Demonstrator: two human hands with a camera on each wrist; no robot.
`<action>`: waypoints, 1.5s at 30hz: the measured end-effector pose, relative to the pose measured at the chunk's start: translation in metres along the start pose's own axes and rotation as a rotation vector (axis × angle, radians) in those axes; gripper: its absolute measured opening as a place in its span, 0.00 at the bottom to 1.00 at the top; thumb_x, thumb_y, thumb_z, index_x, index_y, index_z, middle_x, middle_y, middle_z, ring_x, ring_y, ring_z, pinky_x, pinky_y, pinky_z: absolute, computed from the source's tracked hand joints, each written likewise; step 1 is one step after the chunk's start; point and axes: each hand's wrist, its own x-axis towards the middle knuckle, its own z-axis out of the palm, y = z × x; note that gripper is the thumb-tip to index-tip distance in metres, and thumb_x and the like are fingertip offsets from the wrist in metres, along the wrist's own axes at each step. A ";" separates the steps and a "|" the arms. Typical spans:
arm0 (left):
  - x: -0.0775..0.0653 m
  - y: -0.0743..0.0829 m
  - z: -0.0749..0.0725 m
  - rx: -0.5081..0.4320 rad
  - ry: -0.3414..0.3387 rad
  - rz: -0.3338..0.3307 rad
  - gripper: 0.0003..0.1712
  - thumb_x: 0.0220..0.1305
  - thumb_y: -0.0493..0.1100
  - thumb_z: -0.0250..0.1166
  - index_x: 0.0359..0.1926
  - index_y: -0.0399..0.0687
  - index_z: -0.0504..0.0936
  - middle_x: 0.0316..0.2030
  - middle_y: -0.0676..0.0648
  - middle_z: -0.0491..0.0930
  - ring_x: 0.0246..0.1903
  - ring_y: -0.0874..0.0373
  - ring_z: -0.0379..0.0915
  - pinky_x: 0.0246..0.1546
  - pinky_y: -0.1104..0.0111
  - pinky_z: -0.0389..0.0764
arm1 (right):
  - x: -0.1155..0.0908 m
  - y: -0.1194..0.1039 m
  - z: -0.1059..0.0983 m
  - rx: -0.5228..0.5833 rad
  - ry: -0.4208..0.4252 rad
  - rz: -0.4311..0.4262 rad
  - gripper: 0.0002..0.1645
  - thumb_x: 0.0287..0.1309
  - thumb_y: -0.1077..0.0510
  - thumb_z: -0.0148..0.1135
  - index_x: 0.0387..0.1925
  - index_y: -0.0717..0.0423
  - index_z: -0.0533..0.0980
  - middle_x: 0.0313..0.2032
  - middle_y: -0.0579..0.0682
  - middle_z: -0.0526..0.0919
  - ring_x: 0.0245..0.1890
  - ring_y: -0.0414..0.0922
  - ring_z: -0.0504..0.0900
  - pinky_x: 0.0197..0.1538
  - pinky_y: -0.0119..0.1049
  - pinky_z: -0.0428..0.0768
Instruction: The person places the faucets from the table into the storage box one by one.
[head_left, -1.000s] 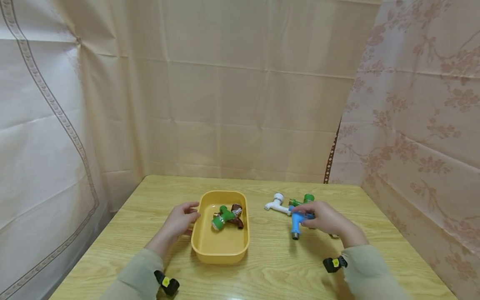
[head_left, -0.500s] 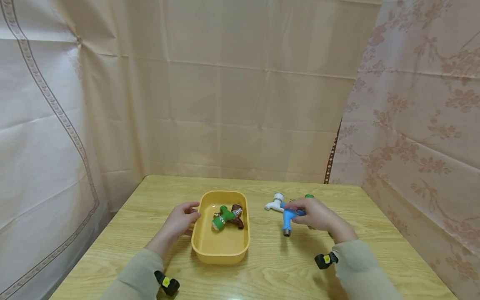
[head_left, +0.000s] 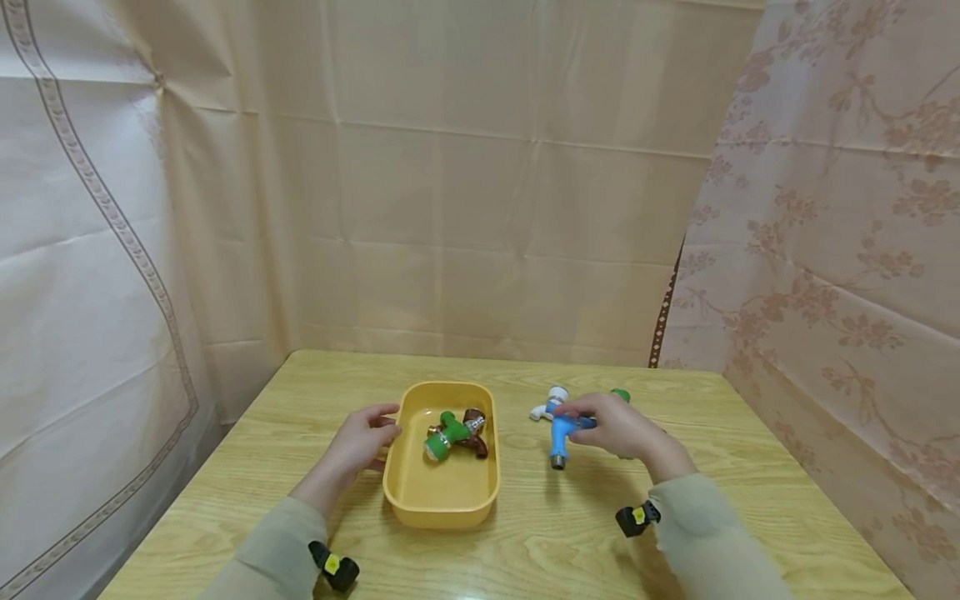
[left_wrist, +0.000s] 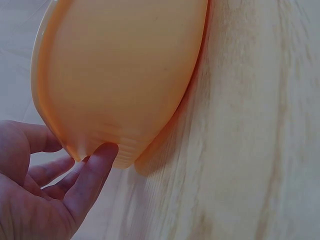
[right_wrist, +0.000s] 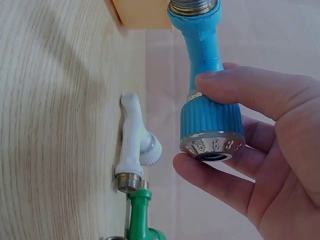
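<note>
A blue plastic tap with a metal threaded end is pinched by my right hand, raised over the table. In the right wrist view, thumb and fingers grip the ribbed knob of the blue tap. My left hand rests against the left side of a yellow tub. Up close in the left wrist view, its fingertips touch the outer wall and rim of the tub. Lying crossed inside the tub are a green tap and a brown tap.
A white tap lies on the wooden table behind my right hand. Beside it is another green tap, mostly hidden by the hand in the head view. Curtains hang behind and on both sides.
My right hand has moved left with the blue tap, towards the tub, and now overlaps the white tap more. The left hand and the tub have stayed still.
</note>
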 end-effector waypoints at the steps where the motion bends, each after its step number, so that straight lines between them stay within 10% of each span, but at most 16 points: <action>1: 0.000 0.000 0.000 0.000 -0.001 0.002 0.26 0.65 0.37 0.57 0.64 0.48 0.69 0.49 0.40 0.73 0.40 0.48 0.74 0.26 0.56 0.83 | 0.001 0.000 0.001 0.002 0.000 -0.005 0.21 0.56 0.57 0.66 0.53 0.41 0.77 0.38 0.39 0.78 0.35 0.41 0.74 0.37 0.36 0.75; 45: -0.001 0.000 0.000 -0.013 -0.003 0.013 0.27 0.65 0.37 0.57 0.65 0.47 0.68 0.49 0.39 0.72 0.39 0.48 0.74 0.25 0.55 0.83 | 0.057 -0.036 0.010 0.028 0.071 -0.036 0.21 0.54 0.56 0.66 0.51 0.39 0.79 0.36 0.39 0.79 0.30 0.41 0.76 0.33 0.34 0.77</action>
